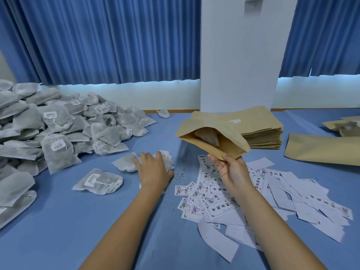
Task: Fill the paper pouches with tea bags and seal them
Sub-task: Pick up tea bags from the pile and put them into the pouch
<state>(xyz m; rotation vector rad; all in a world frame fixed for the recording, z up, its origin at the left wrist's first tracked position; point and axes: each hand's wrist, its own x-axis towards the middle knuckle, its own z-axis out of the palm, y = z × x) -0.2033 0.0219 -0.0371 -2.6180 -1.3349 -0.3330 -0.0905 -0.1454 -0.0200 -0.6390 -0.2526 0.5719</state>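
My right hand [231, 170] holds a brown paper pouch [229, 141] up by its lower edge, mouth open to the left, with a tea bag [208, 136] showing inside. My left hand [153, 170] lies on the blue table over a white tea bag [126, 162], its fingers curled round the bag's right part. Another tea bag [99, 181] with a label and string lies just left of that hand. A large heap of grey tea bags [48, 125] covers the table's left side.
A stack of flat brown pouches [259, 127] sits behind the held pouch. More pouches [321, 149] lie at the right edge. Printed labels and white backing strips [253, 195] are scattered under my right forearm. A white pillar [239, 55] and blue curtains stand behind the blue table [78, 230].
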